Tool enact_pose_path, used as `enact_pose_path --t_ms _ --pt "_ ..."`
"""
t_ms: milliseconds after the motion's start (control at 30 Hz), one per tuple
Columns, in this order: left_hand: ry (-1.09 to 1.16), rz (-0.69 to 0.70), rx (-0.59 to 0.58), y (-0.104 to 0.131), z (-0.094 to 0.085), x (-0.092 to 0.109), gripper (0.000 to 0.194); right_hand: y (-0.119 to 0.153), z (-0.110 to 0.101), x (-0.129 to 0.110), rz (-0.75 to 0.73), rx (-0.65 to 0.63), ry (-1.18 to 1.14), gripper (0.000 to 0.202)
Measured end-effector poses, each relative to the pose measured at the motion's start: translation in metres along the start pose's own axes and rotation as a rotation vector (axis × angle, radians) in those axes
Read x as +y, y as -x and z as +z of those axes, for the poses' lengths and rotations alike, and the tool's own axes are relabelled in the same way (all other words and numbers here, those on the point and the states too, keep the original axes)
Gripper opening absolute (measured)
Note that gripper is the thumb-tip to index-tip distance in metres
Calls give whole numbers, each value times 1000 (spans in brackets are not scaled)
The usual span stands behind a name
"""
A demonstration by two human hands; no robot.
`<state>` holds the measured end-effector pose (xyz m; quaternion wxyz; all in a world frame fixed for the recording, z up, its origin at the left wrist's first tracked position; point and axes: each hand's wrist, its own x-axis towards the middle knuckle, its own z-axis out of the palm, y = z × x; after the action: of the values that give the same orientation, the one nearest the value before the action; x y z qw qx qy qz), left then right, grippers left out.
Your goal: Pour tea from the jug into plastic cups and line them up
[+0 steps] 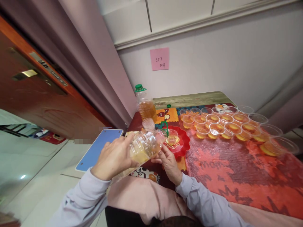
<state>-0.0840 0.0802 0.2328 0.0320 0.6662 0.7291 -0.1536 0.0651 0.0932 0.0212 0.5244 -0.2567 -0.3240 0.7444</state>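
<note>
My left hand [115, 154] is wrapped round a clear plastic bottle [142, 148] with yellowish liquid in it. The bottle lies tilted, its neck toward the right and a green ring handle [164, 127] at the mouth. Underneath the neck end, my right hand [169, 162] has its fingers curled against the bottle. Just beyond the mouth, a clear plastic cup [172, 137] with some yellow liquid sits on a red scalloped plate [183, 146]. Whether liquid is flowing I cannot make out.
Several clear cups [217, 128] of amber liquid stand in rows at the right. A green-capped bottle [147, 108] stands behind, with clear cups [148, 123] before it. A loose green cap [169, 106] lies at the back. A blue board [99, 148] is at left.
</note>
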Motion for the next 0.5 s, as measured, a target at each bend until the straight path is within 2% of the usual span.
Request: enact_pose_path --t_ms 500 --pt "30 -5 14 1 0 1 97 0 1 0 -6 9 -19 66"
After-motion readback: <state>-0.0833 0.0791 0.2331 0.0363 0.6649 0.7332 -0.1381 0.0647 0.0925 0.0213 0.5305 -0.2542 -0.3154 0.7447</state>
